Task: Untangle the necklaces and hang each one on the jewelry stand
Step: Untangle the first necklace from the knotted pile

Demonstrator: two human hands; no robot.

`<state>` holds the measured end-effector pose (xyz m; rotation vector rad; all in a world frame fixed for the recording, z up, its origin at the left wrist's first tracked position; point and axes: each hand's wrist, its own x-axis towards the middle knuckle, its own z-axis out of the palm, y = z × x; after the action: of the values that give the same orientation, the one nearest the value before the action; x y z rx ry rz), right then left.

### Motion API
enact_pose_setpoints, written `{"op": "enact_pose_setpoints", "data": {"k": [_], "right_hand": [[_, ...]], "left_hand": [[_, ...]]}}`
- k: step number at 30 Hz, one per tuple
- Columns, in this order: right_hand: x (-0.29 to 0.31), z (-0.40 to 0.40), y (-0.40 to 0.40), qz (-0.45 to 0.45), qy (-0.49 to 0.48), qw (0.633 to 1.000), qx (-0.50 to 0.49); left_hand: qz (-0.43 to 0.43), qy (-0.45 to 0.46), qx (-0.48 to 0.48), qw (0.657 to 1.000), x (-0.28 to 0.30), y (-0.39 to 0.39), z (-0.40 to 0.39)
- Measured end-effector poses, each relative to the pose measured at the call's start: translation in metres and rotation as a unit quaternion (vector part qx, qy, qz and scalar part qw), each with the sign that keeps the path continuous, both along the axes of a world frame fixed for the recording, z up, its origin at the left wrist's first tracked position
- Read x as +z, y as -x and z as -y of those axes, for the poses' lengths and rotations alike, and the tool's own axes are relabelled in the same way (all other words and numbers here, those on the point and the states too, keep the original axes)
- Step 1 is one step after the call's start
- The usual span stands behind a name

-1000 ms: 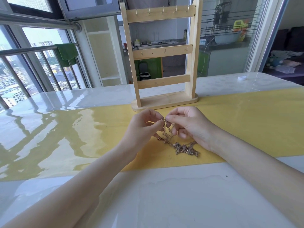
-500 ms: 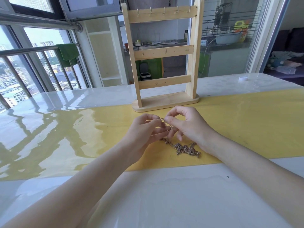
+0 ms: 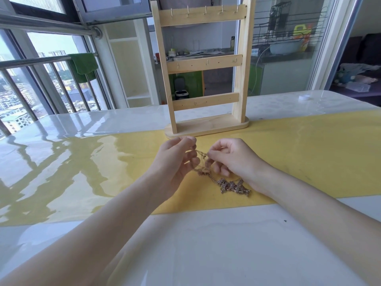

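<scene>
My left hand [image 3: 175, 162] and my right hand [image 3: 231, 159] are both raised just above the table [image 3: 206, 244], close together but not touching, over the yellow runner [image 3: 309, 151] that crosses the table from its left edge to its right edge. Between them I hold a short stretch of chain: my left thumb and forefinger pinch one end of it, my right thumb and forefinger pinch the other, and my remaining fingers on both hands are curled loosely under. That stretch belongs to the tangled necklaces [image 3: 231, 185], whose loose strands hang from my fingertips to the runner and trail toward me and to the right, ending in a bunched knot that lies on the runner just beside my right wrist. I cannot tell how many chains are in the knot. The wooden jewelry stand [image 3: 203, 65] stands upright on the far edge of the runner, straight beyond my hands, near them but apart; its three crossbars carry small hooks, and no chain hangs on any of them. A small white cap [image 3: 304, 97] lies toward the far right corner of the table, well apart from everything else.
</scene>
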<state>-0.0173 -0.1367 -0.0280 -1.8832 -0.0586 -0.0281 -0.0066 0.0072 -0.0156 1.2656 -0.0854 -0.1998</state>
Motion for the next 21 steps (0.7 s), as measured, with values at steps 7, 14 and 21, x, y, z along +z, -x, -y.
{"op": "enact_pose_setpoints", "data": {"k": [7, 14, 21], "right_hand": [[0.008, 0.005, 0.001, -0.029, -0.113, 0.993, -0.025], [0.013, 0.007, 0.002, 0.007, -0.182, 0.983, -0.03], [0.013, 0.007, 0.003, 0.027, -0.186, 0.982, -0.017]], "left_hand": [[-0.017, -0.043, -0.038, 0.998, -0.001, -0.005, -0.01], [0.004, -0.169, -0.122, 0.978, -0.007, -0.002, -0.008], [0.006, -0.145, -0.12, 0.982, -0.004, 0.001, -0.007]]}}
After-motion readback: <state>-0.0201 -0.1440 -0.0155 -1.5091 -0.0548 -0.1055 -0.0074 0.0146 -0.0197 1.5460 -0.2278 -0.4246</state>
